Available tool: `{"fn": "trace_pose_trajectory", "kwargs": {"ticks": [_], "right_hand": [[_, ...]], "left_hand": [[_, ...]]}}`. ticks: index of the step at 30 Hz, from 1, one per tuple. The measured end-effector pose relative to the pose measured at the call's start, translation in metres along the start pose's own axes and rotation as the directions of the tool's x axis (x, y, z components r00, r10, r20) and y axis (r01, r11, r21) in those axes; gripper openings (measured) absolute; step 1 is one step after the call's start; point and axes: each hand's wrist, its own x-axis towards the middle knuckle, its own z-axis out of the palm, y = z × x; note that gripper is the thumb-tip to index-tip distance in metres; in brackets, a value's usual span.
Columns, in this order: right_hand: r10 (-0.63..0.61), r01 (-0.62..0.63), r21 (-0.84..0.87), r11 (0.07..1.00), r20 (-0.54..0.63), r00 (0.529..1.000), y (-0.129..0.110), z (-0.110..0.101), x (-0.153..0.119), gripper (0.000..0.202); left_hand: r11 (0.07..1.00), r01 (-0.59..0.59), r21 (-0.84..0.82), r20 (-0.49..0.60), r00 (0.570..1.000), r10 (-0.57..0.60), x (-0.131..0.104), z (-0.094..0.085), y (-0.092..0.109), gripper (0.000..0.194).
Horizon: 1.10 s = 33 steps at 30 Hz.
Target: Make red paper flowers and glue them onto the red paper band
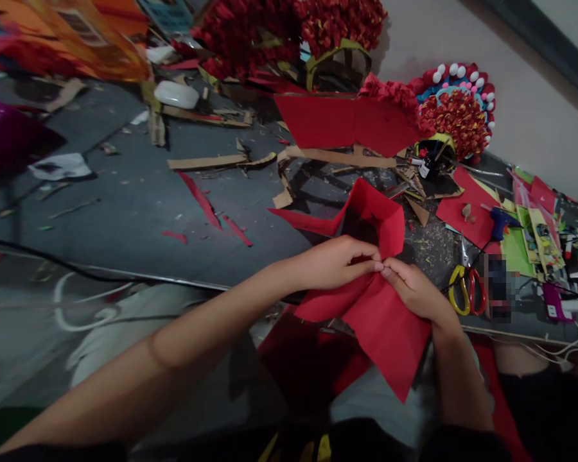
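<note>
Folded red paper (392, 340) is pinched between the fingertips of both my hands. My left hand (341, 263) comes in from the left, thumb and fingers closed on the paper's crease. Meeting it tip to tip, my right hand (414, 289) grips the same spot, its thumb on top. One part of the paper stands up in folded panels beyond my fingers. Another part fans out below them, past the table edge. Right of my right hand lie scissors (476, 292) with one red and one yellow handle.
A blue glue gun (503, 223) lies behind the scissors. A red panel (332, 122), cardboard strips (207, 163) and red scraps (200, 199) are strewn over the dark table (101, 218). Ruffled red decorations (457, 122) stand along the wall. Another person's leg (517, 358) shows at lower right.
</note>
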Motion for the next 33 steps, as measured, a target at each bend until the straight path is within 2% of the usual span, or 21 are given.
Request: {"fn": "trace_pose_trajectory", "kwargs": {"ticks": [6,9,11,13,16,19,21,22,24,25,27,29,31,33], "right_hand": [[0.001,-0.001,-0.012,1.0,-0.005,1.0,-0.001,-0.003,0.001,0.026],[0.026,-0.027,-0.002,1.0,-0.104,0.994,0.005,-0.008,0.0,0.024],[0.039,-0.035,0.024,0.999,-0.226,0.973,0.013,-0.013,-0.002,0.025],[0.05,-0.039,0.042,0.998,-0.317,0.947,0.022,-0.018,-0.004,0.027],[0.087,-0.077,0.042,0.996,-0.353,0.932,0.035,-0.025,-0.009,0.027],[0.122,-0.108,0.058,0.992,-0.355,0.927,0.04,-0.028,-0.012,0.028],[0.126,-0.104,0.084,0.991,-0.343,0.931,0.038,-0.027,-0.012,0.03],[0.125,-0.098,0.098,0.99,-0.325,0.937,0.035,-0.024,-0.011,0.03],[0.105,-0.078,0.11,0.991,-0.274,0.956,0.028,-0.019,-0.009,0.028],[0.087,-0.064,0.1,0.993,-0.246,0.965,0.024,-0.015,-0.007,0.027],[0.046,-0.036,0.055,0.998,-0.201,0.979,0.016,-0.009,-0.004,0.024],[0.011,-0.01,0.008,1.0,-0.18,0.984,0.01,-0.005,0.0,0.024],[-0.015,0.014,-0.003,1.0,-0.18,0.983,0.007,-0.002,0.003,0.024],[-0.036,0.036,-0.005,0.999,-0.203,0.979,0.005,-0.001,0.006,0.025]], "left_hand": [[0.999,0.02,0.026,-0.053,0.998,-0.019,0.0,0.002,0.003,0.026],[0.996,0.058,0.067,-0.217,0.975,-0.042,-0.002,-0.005,0.003,0.029],[0.985,0.133,0.114,-0.362,0.929,-0.083,-0.003,-0.014,0.003,0.031],[0.955,0.241,0.174,-0.431,0.89,-0.146,-0.005,-0.023,0.001,0.032],[0.887,0.379,0.263,-0.45,0.861,-0.235,-0.006,-0.031,-0.005,0.031],[0.821,0.439,0.365,-0.443,0.857,-0.262,-0.006,-0.031,-0.013,0.029],[0.803,0.396,0.445,-0.422,0.884,-0.202,-0.005,-0.027,-0.017,0.028],[0.807,0.336,0.486,-0.402,0.905,-0.135,-0.004,-0.025,-0.018,0.028],[0.815,0.158,0.558,-0.336,0.941,0.047,-0.002,-0.019,-0.018,0.029],[0.809,0.065,0.584,-0.301,0.943,0.141,-0.002,-0.016,-0.018,0.029],[0.78,-0.069,0.622,-0.256,0.924,0.285,0.0,-0.011,-0.017,0.029],[0.75,-0.116,0.651,-0.26,0.894,0.364,0.001,-0.006,-0.017,0.026],[0.742,-0.108,0.661,-0.291,0.875,0.387,0.0,-0.003,-0.017,0.024],[0.757,-0.091,0.647,-0.307,0.878,0.368,0.0,-0.002,-0.016,0.026]]}}
